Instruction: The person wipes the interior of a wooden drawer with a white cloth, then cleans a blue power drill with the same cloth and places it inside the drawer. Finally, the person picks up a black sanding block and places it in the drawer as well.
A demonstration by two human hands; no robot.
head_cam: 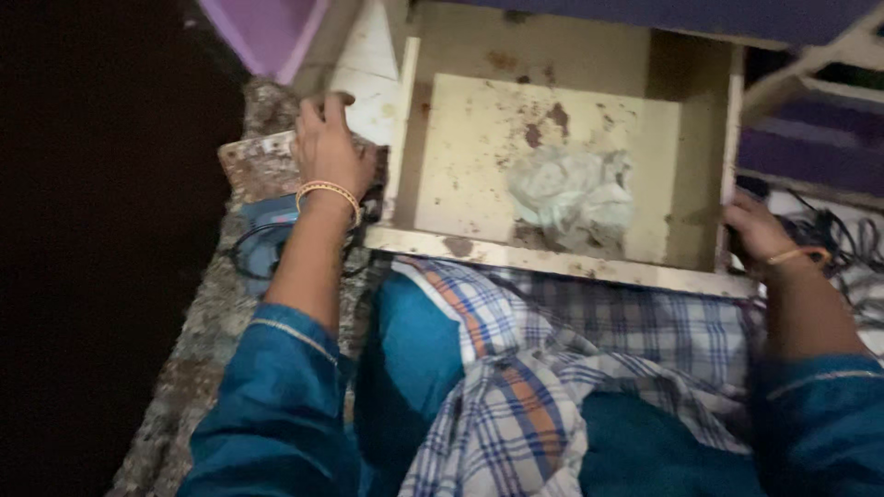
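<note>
Both hands gripped | your left hand (pixel 327 147) clutched a worn board (pixel 262 161) | right hand (pixel 755 230) held the stained cream wooden drawer (pixel 562 262), pulled open; crumpled plastic bag (pixel 571 198) remained inside.

The drawer (pixel 571 262) looks like painted wood, its cream finish matt, chipped and blotched with rusty brown stains; the crumpled wad (pixel 573 198) lying in it looks like thin, pale plastic or cloth, slightly shiny, which of the two cannot be told; the bangle (pixel 329 192) on the left wrist gleams like polished gold metal; the sleeves (pixel 276 405) are smooth teal cloth with a faint sheen; the checked cloth (pixel 534 377) on the lap is soft, matt woven cotton; the slab (pixel 207 340) beneath the left arm is rough, speckled stone
</note>
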